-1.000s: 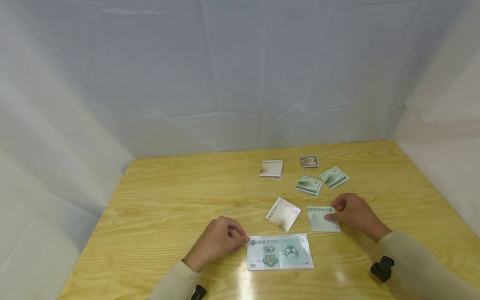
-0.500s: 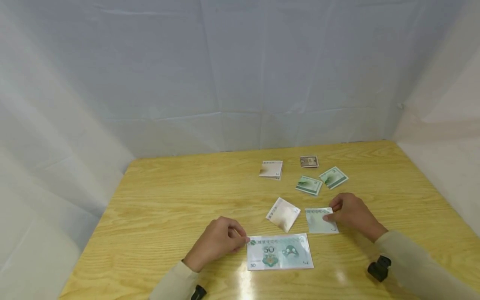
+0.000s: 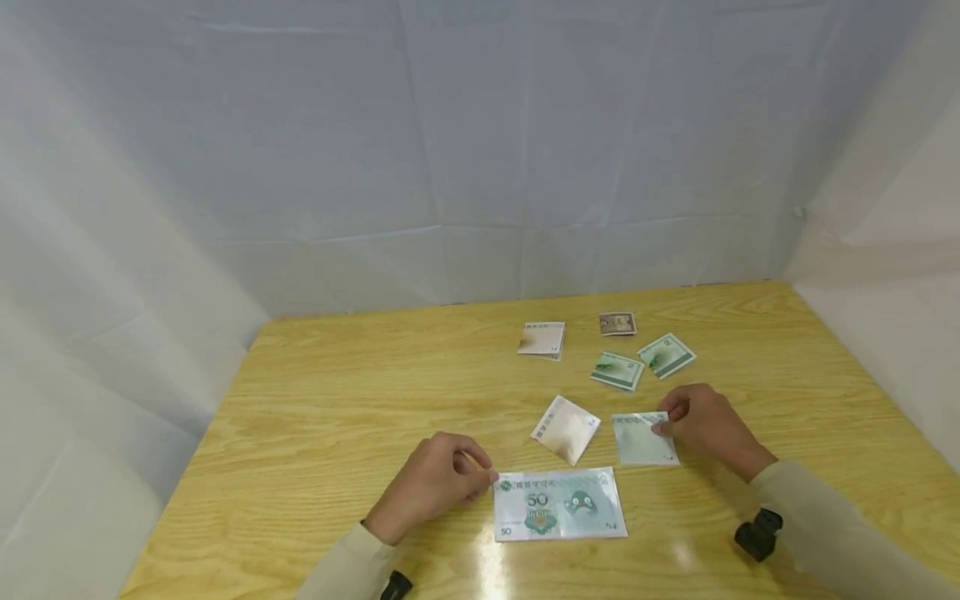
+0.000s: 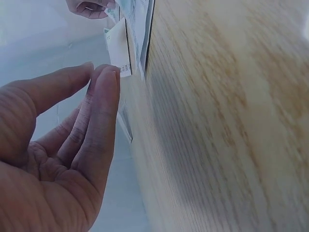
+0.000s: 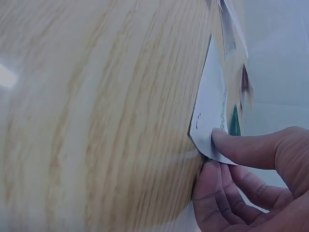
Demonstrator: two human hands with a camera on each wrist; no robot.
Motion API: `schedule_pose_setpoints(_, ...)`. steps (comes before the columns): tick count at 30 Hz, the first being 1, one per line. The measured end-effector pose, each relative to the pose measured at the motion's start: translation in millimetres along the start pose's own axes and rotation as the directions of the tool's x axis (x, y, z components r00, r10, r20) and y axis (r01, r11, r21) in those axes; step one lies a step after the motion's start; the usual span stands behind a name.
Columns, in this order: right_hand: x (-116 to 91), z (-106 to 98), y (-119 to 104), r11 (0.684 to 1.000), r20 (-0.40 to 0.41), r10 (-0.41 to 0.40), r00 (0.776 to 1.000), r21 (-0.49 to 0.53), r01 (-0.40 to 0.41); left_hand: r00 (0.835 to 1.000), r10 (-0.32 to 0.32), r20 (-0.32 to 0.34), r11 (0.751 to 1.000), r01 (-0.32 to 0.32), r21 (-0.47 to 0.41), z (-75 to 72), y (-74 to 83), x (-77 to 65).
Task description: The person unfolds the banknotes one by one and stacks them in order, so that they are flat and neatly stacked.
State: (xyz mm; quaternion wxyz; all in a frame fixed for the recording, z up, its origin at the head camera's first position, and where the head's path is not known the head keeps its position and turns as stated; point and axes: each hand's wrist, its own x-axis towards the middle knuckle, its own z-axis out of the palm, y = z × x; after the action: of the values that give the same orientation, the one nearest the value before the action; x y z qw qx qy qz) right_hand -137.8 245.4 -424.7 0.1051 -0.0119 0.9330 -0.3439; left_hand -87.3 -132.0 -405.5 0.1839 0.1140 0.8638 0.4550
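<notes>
My right hand (image 3: pixel 707 427) pinches the right edge of a folded pale green banknote (image 3: pixel 636 443); the right wrist view shows the thumb on top of the note (image 5: pixel 208 108) and fingers beneath. At the near side a pale green 50 banknote (image 3: pixel 558 505) lies unfolded, its face printed with a cartoon figure. My left hand (image 3: pixel 437 478) hovers at that note's upper left corner. In the left wrist view, the thumb and fingers of this hand (image 4: pixel 72 121) curve together with nothing between them, and the note (image 4: pixel 140 29) shows beyond the fingertips.
A folded pale pinkish note (image 3: pixel 567 429) lies between the two green ones. Farther back are another pale folded note (image 3: pixel 542 338), a small brown note (image 3: pixel 618 323) and two folded green notes, one left (image 3: pixel 617 371), one right (image 3: pixel 667 355). White sheeting (image 3: pixel 480 167) hangs behind the wooden table (image 3: pixel 337 383).
The right hand and the folded note it pinches have shifted slightly left. The left hand and the notes lying on the table keep their places.
</notes>
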Motion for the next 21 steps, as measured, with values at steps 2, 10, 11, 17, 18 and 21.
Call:
schedule_pose_setpoints(2,0,-2,1,1.0,-0.003,0.001,1.0,0.001,-0.001,1.0,0.005,-0.004,1.0,-0.004,0.008,-0.6,0.5,0.2)
schedule_pose_setpoints(10,1,-11,6,0.99,-0.015,0.041,0.999,0.132,-0.039,1.0,0.02,-0.016,0.999,-0.02,-0.026,-2.8,4.2,0.5)
schedule_pose_setpoints(11,0,-12,6,0.986,-0.01,0.054,0.999,0.16,-0.051,1.0,0.025,-0.014,0.999,-0.026,-0.037,-3.0,4.7,0.5)
schedule_pose_setpoints(17,-3,-20,2,0.95,0.028,0.095,0.995,0.297,-0.099,0.999,0.052,-0.003,0.996,-0.052,-0.073,-3.8,8.5,1.2)
schedule_pose_setpoints(18,-4,-21,2,0.944,0.035,0.098,0.995,0.312,-0.105,0.998,0.055,-0.005,0.996,-0.055,-0.073,-3.8,9.1,1.4)
schedule_pose_setpoints(21,-7,-25,-1,0.932,0.056,0.107,0.993,0.341,-0.119,0.998,0.067,-0.014,0.995,-0.068,-0.074,-3.6,11.5,2.0)
